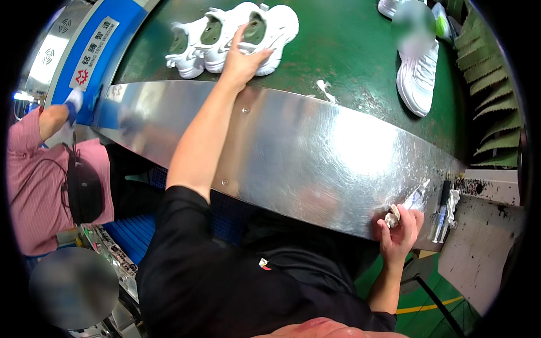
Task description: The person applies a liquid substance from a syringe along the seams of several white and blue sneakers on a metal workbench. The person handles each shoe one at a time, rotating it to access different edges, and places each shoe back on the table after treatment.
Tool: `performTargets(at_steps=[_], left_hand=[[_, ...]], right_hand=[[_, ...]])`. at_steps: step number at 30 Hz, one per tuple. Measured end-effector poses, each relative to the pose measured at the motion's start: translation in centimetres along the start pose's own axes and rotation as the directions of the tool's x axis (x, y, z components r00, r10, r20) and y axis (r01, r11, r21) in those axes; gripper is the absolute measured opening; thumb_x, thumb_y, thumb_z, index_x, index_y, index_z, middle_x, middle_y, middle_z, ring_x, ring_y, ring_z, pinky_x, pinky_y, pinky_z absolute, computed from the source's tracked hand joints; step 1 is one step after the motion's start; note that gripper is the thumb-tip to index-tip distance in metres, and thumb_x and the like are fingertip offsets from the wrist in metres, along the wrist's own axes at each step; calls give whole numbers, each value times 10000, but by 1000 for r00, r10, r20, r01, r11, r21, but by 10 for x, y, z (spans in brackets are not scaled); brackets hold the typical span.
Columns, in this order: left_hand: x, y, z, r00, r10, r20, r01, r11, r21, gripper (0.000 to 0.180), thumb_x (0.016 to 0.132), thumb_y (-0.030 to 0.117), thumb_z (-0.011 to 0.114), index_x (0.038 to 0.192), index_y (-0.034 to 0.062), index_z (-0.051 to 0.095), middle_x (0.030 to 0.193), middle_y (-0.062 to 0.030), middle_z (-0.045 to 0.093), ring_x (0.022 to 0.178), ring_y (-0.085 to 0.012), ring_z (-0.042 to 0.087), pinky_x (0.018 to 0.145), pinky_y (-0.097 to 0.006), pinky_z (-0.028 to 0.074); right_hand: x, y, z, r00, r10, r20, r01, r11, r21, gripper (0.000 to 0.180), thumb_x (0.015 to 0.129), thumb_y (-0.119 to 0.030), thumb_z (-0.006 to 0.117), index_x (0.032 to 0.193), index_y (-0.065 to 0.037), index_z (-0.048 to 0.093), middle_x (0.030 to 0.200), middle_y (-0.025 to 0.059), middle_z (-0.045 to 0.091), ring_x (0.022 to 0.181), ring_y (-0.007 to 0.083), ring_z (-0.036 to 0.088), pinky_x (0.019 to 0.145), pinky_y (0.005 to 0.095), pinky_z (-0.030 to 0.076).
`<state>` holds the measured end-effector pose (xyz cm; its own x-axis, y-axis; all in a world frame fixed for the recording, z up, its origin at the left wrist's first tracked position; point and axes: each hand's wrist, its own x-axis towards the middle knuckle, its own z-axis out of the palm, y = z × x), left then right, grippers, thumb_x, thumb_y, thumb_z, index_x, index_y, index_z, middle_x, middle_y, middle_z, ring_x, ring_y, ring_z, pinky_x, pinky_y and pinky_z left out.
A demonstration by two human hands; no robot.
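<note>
Head view. Landmark: the steel strip (293,146), running along the near edge of the green worktop (349,50).

My left hand (235,65): arm stretched well out, bare forearm (200,141) laid across over the strip, hand beyond its far edge. Palm down, thumb swung out from the fingers, both touching the end shoe (282,25), the rightmost of three white ones set side by side past the strip. Fingers lie at its opening, thumb on its side. Contact clear; whether I grip it firmly, cannot tell.

My right hand (401,230): elbow bent, arm close to my body, hand raised at the near edge of the strip, toward its right end. Fingers curled in, thumb opposing, pinching a small pale lump (393,217); its material is unclear.

Around: the middle shoe (217,53) and left shoe (183,48) are also beyond the strip, left of the end one. Another white shoe (418,84) stands beyond the strip's right part. White smears (326,91) on the worktop just past the strip. Slim tools (441,217) and a crumpled white wad (452,207) at the strip's right end. Co-worker in a pink striped shirt (39,191) off the strip's left end.
</note>
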<state>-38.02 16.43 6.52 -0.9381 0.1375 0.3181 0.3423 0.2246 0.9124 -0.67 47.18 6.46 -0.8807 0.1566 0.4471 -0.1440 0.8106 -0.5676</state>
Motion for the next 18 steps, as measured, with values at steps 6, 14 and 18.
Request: performTargets(at_steps=[6,14,18], left_hand=[[-17,39,-9,994,-107,10,108,988,-109,688,693,14,742,1315,70,452,1168,-91,569,1056,-166,540,898,-297,452],[-187,104,-20,944,39,326,-57,997,46,996,692,106,778,1453,86,137,1369,-191,391,1238,-276,440,1029,-383,346],[-231,105,-8,884,81,461,5,983,-183,1045,671,51,742,1463,103,63,1437,-204,285,1304,-329,368,1082,-415,283]], right_hand=[[-4,-2,2,999,18,-36,-18,1000,26,483,661,-133,790,1087,-33,586,884,77,597,833,261,477,769,356,390],[-18,4,-2,998,62,-32,-56,984,171,506,676,-102,787,1121,-11,566,937,80,558,842,222,479,759,311,409],[-31,-5,-16,962,261,76,-269,868,417,483,735,-169,776,1123,7,548,944,80,540,837,163,538,764,260,442]])
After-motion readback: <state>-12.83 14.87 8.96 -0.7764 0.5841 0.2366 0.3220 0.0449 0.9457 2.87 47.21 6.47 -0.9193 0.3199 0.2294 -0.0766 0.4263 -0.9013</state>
